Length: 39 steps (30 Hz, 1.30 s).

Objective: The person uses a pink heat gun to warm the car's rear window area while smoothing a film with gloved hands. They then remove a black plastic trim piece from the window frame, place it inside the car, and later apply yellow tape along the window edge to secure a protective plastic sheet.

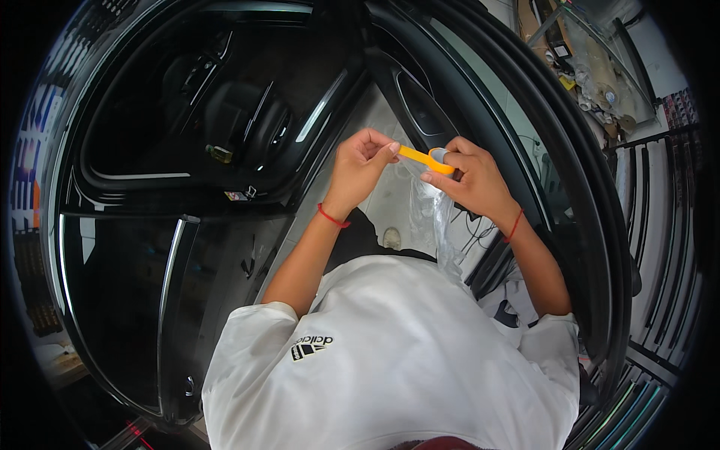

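Note:
My right hand grips a small roll of yellow tape, its fingers closed round the roll. A short yellow strip runs from the roll to my left hand, which pinches its free end between thumb and fingertips. The strip is pulled fairly straight between the hands. Clear crinkled plastic film hangs below the tape and down beside my white shirt. Whether the film is joined to the tape I cannot tell. Both hands are held up in front of me, inside the gap of an opened car door.
A dark open car door curves along my right. The black car body with its doorway and seats is on my left. Long dark strips stand in a rack at far right, below a cluttered shelf with rolls.

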Tool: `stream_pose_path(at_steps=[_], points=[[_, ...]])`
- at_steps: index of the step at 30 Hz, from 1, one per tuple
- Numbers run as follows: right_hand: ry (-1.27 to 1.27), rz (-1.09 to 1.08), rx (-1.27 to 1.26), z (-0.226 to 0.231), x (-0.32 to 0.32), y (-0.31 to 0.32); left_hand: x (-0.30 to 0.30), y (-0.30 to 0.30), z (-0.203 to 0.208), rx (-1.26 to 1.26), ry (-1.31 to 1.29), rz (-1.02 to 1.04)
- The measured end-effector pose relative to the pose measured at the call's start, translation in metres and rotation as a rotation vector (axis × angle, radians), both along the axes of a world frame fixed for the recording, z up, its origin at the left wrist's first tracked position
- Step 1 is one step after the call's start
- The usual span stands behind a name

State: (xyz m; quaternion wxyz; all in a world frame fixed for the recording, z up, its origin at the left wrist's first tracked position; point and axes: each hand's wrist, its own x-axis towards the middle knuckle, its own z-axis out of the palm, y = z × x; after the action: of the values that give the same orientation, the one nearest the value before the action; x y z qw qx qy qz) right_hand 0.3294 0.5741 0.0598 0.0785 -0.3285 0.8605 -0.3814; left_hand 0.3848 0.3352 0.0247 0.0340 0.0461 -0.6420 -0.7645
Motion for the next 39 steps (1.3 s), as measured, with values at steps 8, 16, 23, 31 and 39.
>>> stream_pose_path(at_steps=[8, 16, 23, 31, 39], points=[[-0.184, -0.220, 0.123, -0.013, -0.056, 0.045, -0.159, -0.090, -0.071, -0.003, -0.018, -0.030], [-0.093, -0.648, 0.154, -0.083, -0.178, -0.025, -0.405, -0.171, -0.146, -0.390, 0.166, 0.189], [0.348, -0.972, 0.266, -0.114, -0.254, -0.095, -0.529, -0.182, -0.171, -0.551, 0.321, 0.208], [0.460, -1.027, 0.235, -0.117, -0.274, -0.117, -0.548, -0.170, -0.172, -0.665, 0.291, 0.290], [0.557, -0.981, 0.262, -0.120, -0.277, -0.115, -0.504, -0.167, -0.156, -0.982, 0.838, 0.128]])
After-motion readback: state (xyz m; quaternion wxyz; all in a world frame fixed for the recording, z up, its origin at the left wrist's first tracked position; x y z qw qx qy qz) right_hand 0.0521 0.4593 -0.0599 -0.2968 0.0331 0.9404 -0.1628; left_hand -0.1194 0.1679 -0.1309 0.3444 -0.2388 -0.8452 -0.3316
